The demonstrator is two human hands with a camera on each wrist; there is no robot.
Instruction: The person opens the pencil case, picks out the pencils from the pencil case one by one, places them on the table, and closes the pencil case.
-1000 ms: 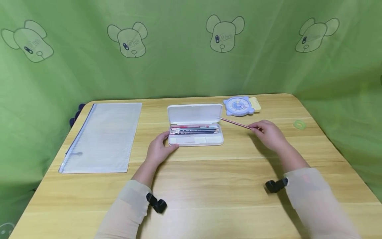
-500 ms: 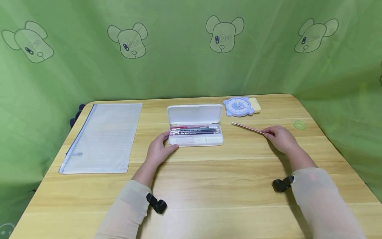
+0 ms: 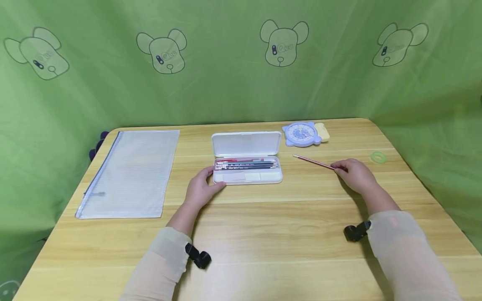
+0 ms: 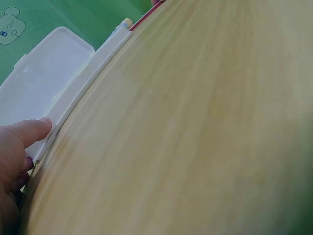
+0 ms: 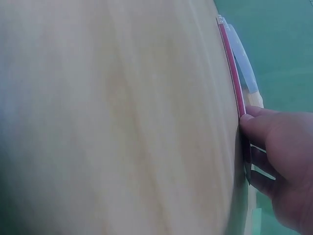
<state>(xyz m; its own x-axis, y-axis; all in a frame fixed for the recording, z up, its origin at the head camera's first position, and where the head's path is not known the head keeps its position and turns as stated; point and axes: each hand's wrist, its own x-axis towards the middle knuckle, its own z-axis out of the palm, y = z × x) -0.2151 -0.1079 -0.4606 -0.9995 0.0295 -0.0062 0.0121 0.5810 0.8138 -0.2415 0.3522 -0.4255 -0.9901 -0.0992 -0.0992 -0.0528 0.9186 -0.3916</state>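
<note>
My left hand (image 3: 201, 189) holds the left end of an open white pencil case (image 3: 260, 179), its thumb on the front edge and its fingers round the side. Several pencils (image 3: 248, 166) lie side by side in the tray, and the lid (image 3: 246, 143) is tipped up at the back. To the right of the case, my right hand (image 3: 354, 174) pinches a red striped pencil (image 3: 313, 161) near one end between thumb and fingers. The pencil's free end points left toward the case, low over the table. In the right wrist view the same pencil (image 5: 232, 63) runs up from the thumb.
A blue toy clock (image 3: 300, 134) with a pale yellow block (image 3: 322, 132) beside it lies behind the pencil. The green ring (image 3: 378, 157) is near the right edge. At the left lies a translucent zip pouch (image 3: 129, 173). Green curtain (image 3: 226, 92) surrounds the wooden table (image 3: 271, 234).
My right hand has moved right and slightly toward me with the pencil, drawing its free end away from the case. Over the last half second it has hardly moved. My left hand stays put.
</note>
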